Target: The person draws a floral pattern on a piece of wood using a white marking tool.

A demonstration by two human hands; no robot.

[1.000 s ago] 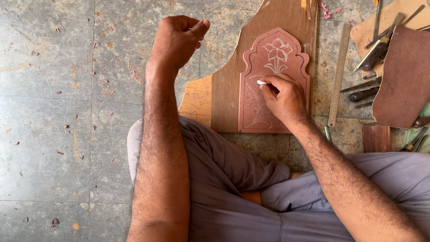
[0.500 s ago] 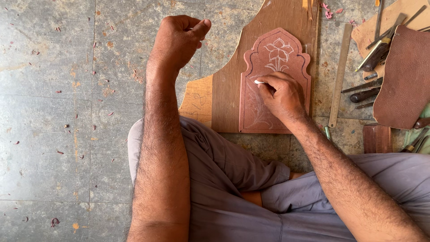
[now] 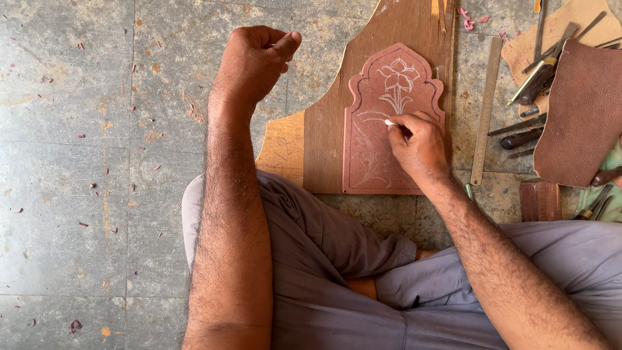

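Lying on a wooden backing board [image 3: 402, 39], the arch-shaped reddish panel [image 3: 372, 152] with a scribed flower outline serves as the reference point for everything below. Left of the panel, the left hand [image 3: 256, 61] is raised over the grey stone floor [image 3: 71, 162] with its fingers curled into a loose fist; nothing can be made out inside it. On the panel itself, the right hand [image 3: 421, 146] rests with fingers pinched together on a small white chalk stick [image 3: 391, 122], whose tip touches the surface just below the flower; most of the stick is hidden by the fingers. Right of the panel, a long metal ruler [image 3: 484, 110] lies upright on the floor. Further right, dark hand tools [image 3: 525, 129] lie partly covered by a brown leather piece [image 3: 580, 116], which is cut off at the frame edge. Below the panel, the person's grey-trousered legs [image 3: 337, 285] block the floor from view.
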